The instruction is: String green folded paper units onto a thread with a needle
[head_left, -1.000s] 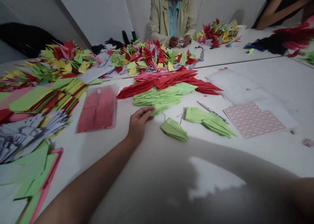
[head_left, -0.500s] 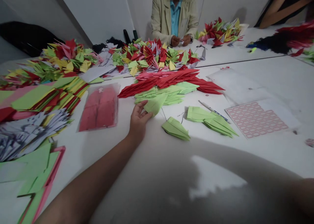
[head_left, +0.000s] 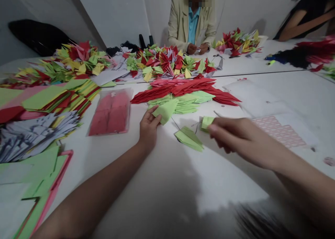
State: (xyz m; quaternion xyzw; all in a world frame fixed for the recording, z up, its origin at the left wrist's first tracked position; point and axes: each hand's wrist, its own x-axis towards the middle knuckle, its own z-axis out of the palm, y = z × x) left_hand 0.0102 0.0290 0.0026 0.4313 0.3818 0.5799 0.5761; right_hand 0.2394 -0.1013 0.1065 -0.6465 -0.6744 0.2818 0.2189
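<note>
My left hand [head_left: 148, 125] pinches a folded light-green paper piece [head_left: 165, 110] lifted off the near edge of a green pile [head_left: 187, 102]. My right hand [head_left: 235, 136] reaches in from the right with its fingers curled together, blurred by motion, over a small stack of green folded pieces [head_left: 207, 122]. One green folded piece [head_left: 188, 138] with a thin thread lies on the white table [head_left: 157, 183] between my hands. Red folded pieces [head_left: 188, 88] lie behind the green pile.
A pink packet in clear wrap [head_left: 111, 112] lies left of my hand. Stacks of coloured paper [head_left: 49, 99] and grey folded pieces [head_left: 34, 132] fill the left. A red sticker sheet [head_left: 284, 134] lies right. Heaps of origami [head_left: 167, 60] sit before a seated person [head_left: 193, 20]; another person's arm [head_left: 303, 20] is far right.
My left hand picked a green piece off the pile and holds it raised. My right hand has come into view from the right, over the green stack.
</note>
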